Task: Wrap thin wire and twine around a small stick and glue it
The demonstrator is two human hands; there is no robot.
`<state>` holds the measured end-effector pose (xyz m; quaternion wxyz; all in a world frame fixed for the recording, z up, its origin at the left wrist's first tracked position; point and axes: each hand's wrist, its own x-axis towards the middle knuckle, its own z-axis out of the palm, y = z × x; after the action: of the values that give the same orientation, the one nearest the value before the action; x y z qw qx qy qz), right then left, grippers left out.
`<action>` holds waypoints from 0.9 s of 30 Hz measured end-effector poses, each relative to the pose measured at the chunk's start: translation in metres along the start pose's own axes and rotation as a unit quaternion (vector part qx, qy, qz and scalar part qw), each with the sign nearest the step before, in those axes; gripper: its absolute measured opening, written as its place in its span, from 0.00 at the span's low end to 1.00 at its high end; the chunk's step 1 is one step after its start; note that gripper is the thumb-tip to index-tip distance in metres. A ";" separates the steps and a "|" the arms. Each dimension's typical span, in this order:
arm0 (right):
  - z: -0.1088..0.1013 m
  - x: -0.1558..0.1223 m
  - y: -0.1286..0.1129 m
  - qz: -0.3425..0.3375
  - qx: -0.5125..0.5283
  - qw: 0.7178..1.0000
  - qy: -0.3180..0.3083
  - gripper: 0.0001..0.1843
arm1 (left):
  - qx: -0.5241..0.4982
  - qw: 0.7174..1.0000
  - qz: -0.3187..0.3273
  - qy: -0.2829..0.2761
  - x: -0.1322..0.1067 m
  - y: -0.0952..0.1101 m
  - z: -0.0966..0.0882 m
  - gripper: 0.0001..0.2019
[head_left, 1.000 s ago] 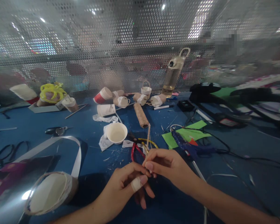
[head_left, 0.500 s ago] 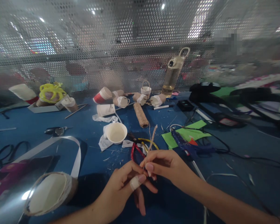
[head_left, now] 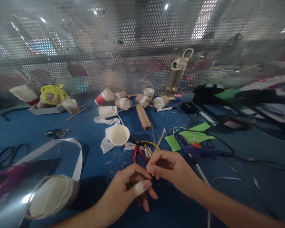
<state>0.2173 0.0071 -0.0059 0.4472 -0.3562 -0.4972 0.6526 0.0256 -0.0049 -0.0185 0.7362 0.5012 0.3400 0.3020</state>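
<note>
My left hand (head_left: 130, 188), with a plaster on the thumb, and my right hand (head_left: 167, 167) meet low in the middle of the view, fingertips pinched together. Both pinch a short braided piece of brown twine (head_left: 160, 138) whose free end points up and to the right. Just beyond my fingers lie pliers with red and yellow handles (head_left: 142, 148). A spool of brown twine (head_left: 143, 117) lies further back on the blue table (head_left: 90, 158).
A white paper bowl (head_left: 118, 135), several paper cups (head_left: 108, 111), a water bottle (head_left: 177, 74), green paper (head_left: 188, 136) and a blue glue gun (head_left: 190, 148) lie around. A twine-wrapped cup (head_left: 51, 196) stands near left. A perforated metal screen (head_left: 133, 47) closes the back.
The free end of the twine has tipped from nearly upright to leaning right. My hands have stayed in place, the fingers shifting slightly on the twine.
</note>
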 end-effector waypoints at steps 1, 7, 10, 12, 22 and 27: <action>0.000 0.000 0.000 0.000 -0.008 1.000 0.004 0.07 | 0.016 1.000 0.003 0.013 0.000 0.001 0.000 0.12; 0.000 -0.001 -0.002 -0.003 -0.058 0.998 0.013 0.08 | 0.130 0.989 0.039 0.051 -0.001 0.001 0.000 0.14; 0.001 -0.002 -0.002 -0.024 -0.082 0.996 0.028 0.08 | 0.175 0.979 0.060 0.089 -0.002 0.001 -0.001 0.12; 0.002 -0.002 -0.002 -0.037 -0.096 0.994 0.039 0.08 | 0.186 0.974 0.065 0.110 -0.003 0.001 -0.002 0.10; -0.001 -0.003 0.002 -0.036 -0.067 0.997 0.012 0.04 | 0.130 0.984 0.047 0.116 -0.002 0.000 -0.001 0.13; -0.004 -0.002 0.007 -0.036 -0.049 0.998 -0.001 0.03 | 0.076 0.991 0.026 0.107 -0.001 0.004 0.001 0.13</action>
<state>0.2197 0.0053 -0.0137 0.4516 -0.3590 -0.5414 0.6116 0.0253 -0.0052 -0.0140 0.6474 0.5292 0.4253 0.3464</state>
